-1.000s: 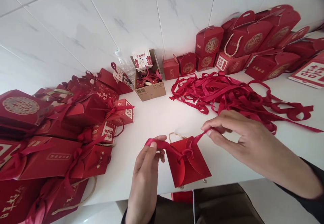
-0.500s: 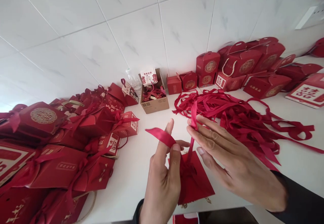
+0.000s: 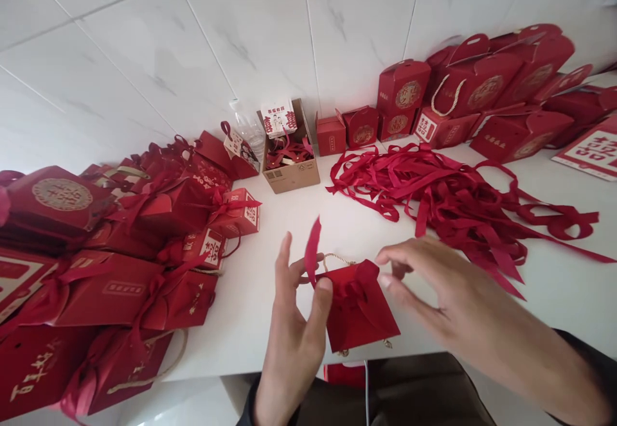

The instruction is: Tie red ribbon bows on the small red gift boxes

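**A:** ok what are the hands actually doing here?

**B:** Left hand (image 3: 294, 323), lower middle of the frame, has a ribbon (image 3: 313, 246) nipped between thumb and fingers, with the tail sticking straight up and the index finger pointing away. Right hand (image 3: 448, 291), right of centre, isn't gripping anything that I can see: thumb and forefinger are parted, just beside the ribbon's bow.

**A:** And the box it's tied on?

**B:** Little red box (image 3: 354, 333), bottom centre, between the two hands. It's on the table near its front edge, ribbon knotted across the top, and a twisted cord handle (image 3: 340, 259) loops out at the far side.

**A:** What's the surface like?

**B:** Plain white table (image 3: 231, 310), pale and smooth. A big tangle of loose ribbons (image 3: 434, 182) sprawls right of centre, and a small open cardboard box (image 3: 294, 178) sits upper middle with a clear plastic container (image 3: 245, 121) behind its left side. Stacked red gift boxes (image 3: 110, 291) crowd the left of the frame, lots of them wearing bows. More red cartons (image 3: 486, 79) line the upper right.

**A:** Room?

**B:** White tiled wall (image 3: 260, 15) across the top, faint grey veining, thin joints. Bottom of the frame there's something dark brown (image 3: 424, 387) below the table edge, can't tell what.
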A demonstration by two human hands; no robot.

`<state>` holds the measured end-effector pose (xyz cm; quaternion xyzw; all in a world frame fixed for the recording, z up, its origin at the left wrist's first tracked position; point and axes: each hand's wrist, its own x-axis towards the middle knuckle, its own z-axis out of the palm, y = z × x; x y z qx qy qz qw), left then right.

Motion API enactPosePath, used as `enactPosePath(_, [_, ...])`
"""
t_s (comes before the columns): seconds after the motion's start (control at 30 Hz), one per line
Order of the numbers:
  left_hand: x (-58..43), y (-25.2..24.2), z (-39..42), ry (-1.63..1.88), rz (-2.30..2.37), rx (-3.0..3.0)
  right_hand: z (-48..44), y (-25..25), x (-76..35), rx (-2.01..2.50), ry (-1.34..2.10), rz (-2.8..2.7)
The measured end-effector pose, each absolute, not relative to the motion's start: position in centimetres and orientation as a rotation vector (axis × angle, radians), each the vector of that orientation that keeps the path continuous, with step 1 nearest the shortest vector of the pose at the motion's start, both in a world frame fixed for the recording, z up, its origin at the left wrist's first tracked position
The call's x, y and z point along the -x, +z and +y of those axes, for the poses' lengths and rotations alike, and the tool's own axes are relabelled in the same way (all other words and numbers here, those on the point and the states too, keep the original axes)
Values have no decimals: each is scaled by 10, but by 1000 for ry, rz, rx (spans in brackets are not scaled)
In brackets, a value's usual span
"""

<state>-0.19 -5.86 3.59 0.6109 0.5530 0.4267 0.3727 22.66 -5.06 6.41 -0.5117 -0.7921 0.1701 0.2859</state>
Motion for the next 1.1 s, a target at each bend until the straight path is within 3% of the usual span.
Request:
enactPosePath(0.2, [-9, 44, -75, 1014, 1336, -1824, -54, 61, -203, 1264, 688, -2205])
enactPosePath(0.6, [-13, 37, -74, 1170, 1308, -1554, -60, 56, -210, 1344, 850, -2085])
enactPosePath(1.1, [-11, 35, -74, 1172, 1335, -1586, -50, 49, -208, 1359, 772, -2077])
